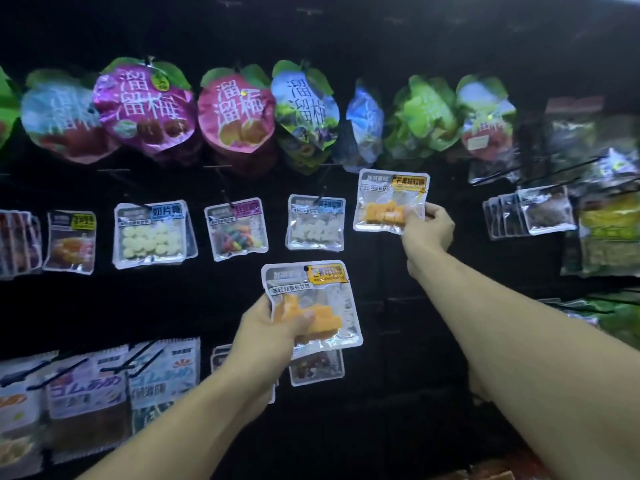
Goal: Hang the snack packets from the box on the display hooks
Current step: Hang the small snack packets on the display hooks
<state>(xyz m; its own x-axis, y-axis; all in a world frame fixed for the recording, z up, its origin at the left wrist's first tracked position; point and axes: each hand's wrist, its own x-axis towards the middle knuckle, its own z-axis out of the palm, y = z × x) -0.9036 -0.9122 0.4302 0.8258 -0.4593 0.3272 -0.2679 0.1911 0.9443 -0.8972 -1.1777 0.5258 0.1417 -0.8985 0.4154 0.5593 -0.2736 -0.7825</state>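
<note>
Two clear snack packets with orange cubes and a yellow label are in my hands before a black display wall. My right hand [431,225] pinches the lower right corner of one packet [388,202], held up level with the middle row of hung packets, just right of a white-candy packet [316,223]. My left hand [268,332] grips the other orange packet [313,306] by its lower left, lower down and in front of the wall. The hook behind the right packet is hidden. The box is out of view.
Leaf-topped plum bags [145,109] hang along the top row. Small clear packets [150,233] fill the middle row on black hooks [223,194]. More packets [86,393] hang at lower left, others [543,211] at right. Bare black hooks [540,169] jut out at right.
</note>
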